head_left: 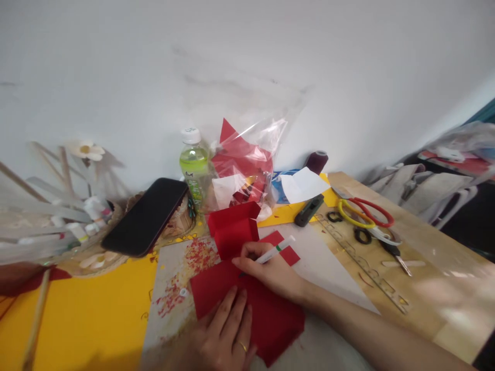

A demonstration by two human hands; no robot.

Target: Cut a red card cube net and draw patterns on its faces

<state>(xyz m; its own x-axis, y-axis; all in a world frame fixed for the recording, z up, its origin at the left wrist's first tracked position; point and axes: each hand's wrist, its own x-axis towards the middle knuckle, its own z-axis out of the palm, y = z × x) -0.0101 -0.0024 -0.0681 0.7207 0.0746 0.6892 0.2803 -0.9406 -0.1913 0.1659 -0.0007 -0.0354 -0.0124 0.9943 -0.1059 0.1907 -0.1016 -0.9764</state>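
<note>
A sheet of red card (270, 314) with folded edges lies in front of me on a pale board. My left hand (226, 330) rests flat on its lower left part, fingers stretched out, a ring on one finger. Pinched in my right hand (266, 268) is a white marker pen (276, 249) with a green band; its tip is hidden behind the fingers, close to the card's surface by a small dark mark. Just beyond the hands stands a folded red paper piece (235, 232), and a small red strip (288, 253) lies beside the pen.
Red and yellow scraps (201, 255) cover part of the board (344, 273). Farther back are a phone (147, 216), a green drink bottle (193, 170) and a clear bag (247, 159) of red paper. Scissors (371, 212), a stapler (309, 210) and a ruler (363, 265) lie right; yellow card (93, 314) left.
</note>
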